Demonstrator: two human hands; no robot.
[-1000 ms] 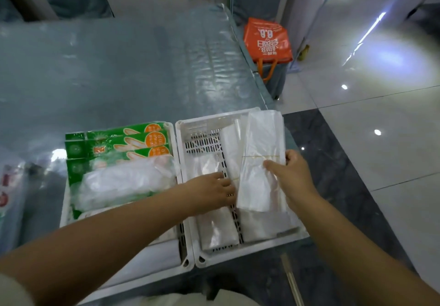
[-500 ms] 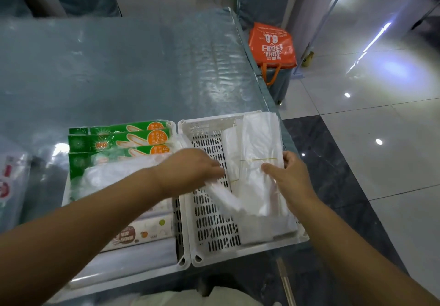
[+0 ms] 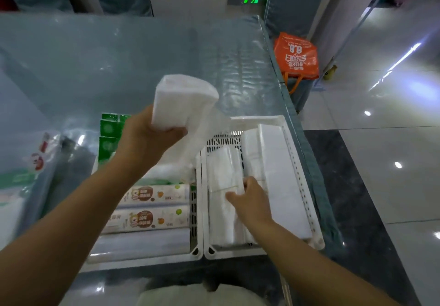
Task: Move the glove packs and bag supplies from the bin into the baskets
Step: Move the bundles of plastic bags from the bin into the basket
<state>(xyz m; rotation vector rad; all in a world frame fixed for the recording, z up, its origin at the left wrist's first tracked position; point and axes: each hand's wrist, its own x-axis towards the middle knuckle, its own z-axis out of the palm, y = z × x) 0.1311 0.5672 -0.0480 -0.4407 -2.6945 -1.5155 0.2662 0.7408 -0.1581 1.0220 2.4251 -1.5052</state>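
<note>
Two white slotted baskets sit side by side at the table's near edge. My left hand holds a white pack of plastic bags raised above the left basket. That basket holds green boxes, two printed rolls and a clear roll. My right hand rests fingers-down on a flat white bag pack in the right basket, beside another white bag stack. Whether that hand grips the pack is not clear.
The table is covered in shiny clear plastic. A clear plastic bin with printed packs stands at the left edge. An orange shopping bag hangs off the table's far right corner. Tiled floor lies to the right.
My left hand has lifted a white bag pack from the right basket up and to the left. My right hand has slid down onto the left pack in that basket.
</note>
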